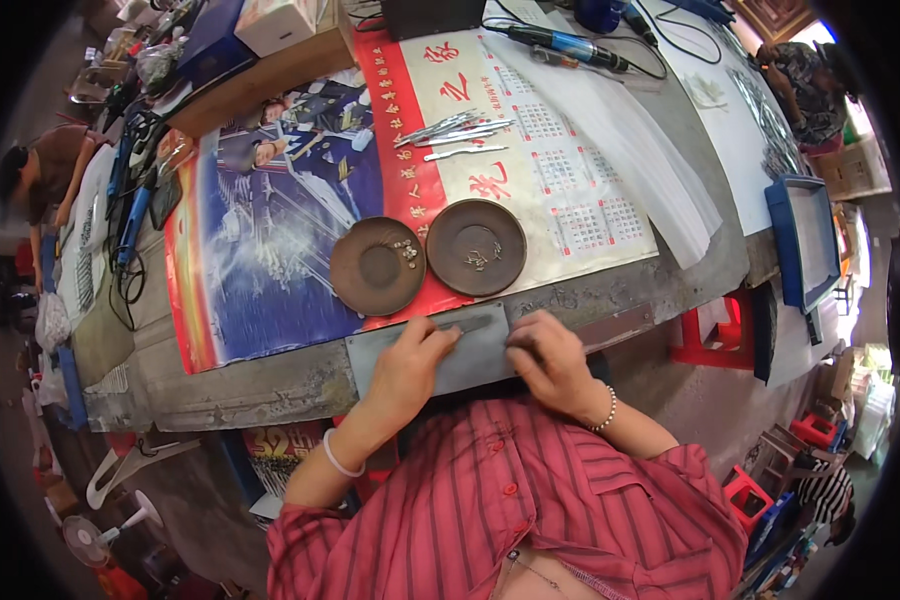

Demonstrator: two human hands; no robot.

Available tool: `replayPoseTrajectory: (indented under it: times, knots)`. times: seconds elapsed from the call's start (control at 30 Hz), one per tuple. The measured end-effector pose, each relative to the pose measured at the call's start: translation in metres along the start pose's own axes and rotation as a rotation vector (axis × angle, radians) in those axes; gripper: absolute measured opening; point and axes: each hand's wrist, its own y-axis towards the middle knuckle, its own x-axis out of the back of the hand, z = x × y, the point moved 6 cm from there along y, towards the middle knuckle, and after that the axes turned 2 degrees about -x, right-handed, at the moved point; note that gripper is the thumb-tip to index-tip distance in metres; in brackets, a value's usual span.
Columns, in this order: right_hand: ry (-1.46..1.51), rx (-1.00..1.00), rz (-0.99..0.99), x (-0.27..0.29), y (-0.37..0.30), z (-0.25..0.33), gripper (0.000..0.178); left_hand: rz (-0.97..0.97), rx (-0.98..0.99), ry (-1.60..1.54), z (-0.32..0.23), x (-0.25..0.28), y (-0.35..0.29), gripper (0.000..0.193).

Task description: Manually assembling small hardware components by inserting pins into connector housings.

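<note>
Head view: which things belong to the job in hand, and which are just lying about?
Likely the job:
- plate, at the left hand and right hand
- left dish and right dish, holding small pieces

Seemingly just lying about:
- silver sticks, untouched
- blue tray
- fan

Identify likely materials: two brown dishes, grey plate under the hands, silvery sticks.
Left dish and right dish: matte, dark brown, perhaps wood or clay; the dull surface fits both. Grey plate: probably metal, possibly plastic, satin; flat, smooth-looking grey. Silvery sticks: likely polished metal, from bright highlights.
</note>
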Motion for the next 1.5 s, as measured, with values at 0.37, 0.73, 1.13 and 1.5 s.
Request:
replayPoseTrajectory:
  times: [0.37,0.73,1.13,1.5]
  knots:
    - [0.197,0.082,0.102,-0.046,0.024,0.051,0.021,-0.349,0.347,-1.268,-0.031,-0.001,-0.06,0.033]
    - [0.379,-0.205,0.213,-0.071,0.025,0.051,0.014,-0.747,0.247,-0.996,-0.032,-0.013,-0.074,0.028]
    - [-0.158,0.222,-0.009,-0.07,0.02,0.072,0.015,-0.809,0.311,-0.897,-0.026,-0.017,-0.075,0.027]
    - [0.251,0.058,0.093,-0.069,0.019,0.057,0.013,-0.754,0.35,-1.262,-0.02,-0.009,-0.072,0.039]
